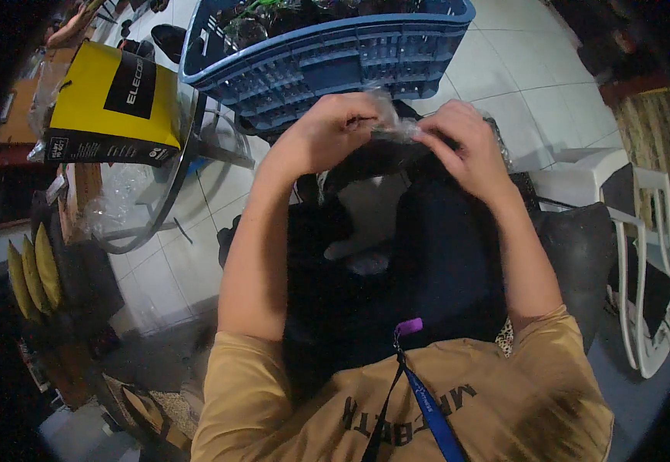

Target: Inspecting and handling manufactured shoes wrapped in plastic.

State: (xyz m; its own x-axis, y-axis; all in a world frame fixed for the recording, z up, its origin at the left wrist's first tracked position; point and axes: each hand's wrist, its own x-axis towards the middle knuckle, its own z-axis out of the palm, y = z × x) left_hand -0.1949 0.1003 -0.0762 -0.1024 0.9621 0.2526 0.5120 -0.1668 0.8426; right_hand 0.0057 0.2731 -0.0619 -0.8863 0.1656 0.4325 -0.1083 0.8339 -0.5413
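My left hand (332, 132) and my right hand (467, 148) are raised over my lap, just in front of a blue plastic crate (335, 71). Both are closed, fingers pinching a piece of clear, crinkled plastic (402, 129) stretched between them. The plastic looks like a thin bag or wrap; blur and glare hide its exact shape. Something dark lies below the hands, but I cannot make out what it is. Inside the crate are dark, shiny plastic-like items with green leaves (269, 6) among them.
A yellow and black box-shaped bag (92, 92) sits at the left, by a stool's metal ring (167, 219). Crumpled clear plastic (119, 202) lies near it. To the right stands a white plastic chair (643, 181). Pale tiles (496, 65) cover the floor.
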